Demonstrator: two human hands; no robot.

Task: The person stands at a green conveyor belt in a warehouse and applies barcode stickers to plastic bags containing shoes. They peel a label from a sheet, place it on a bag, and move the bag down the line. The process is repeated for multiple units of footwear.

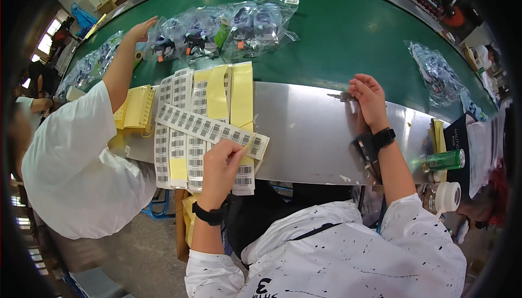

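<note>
White, dark-speckled shirt [348, 249] fills the lower foreground, beyond which the left hand's [222, 166] grip pinches the near right end of a barcode label strip [201, 126] lying across overlapping label sheets [178, 151] on the metal tabletop [304, 135]; the right hand [370, 101] is loosely curled, and I cannot tell whether it pinches anything. A sideways tug could skid the strip over those loose sheets, or a careless peel crease a label. Its long axis slants from far left to near right, barcodes up.
</note>
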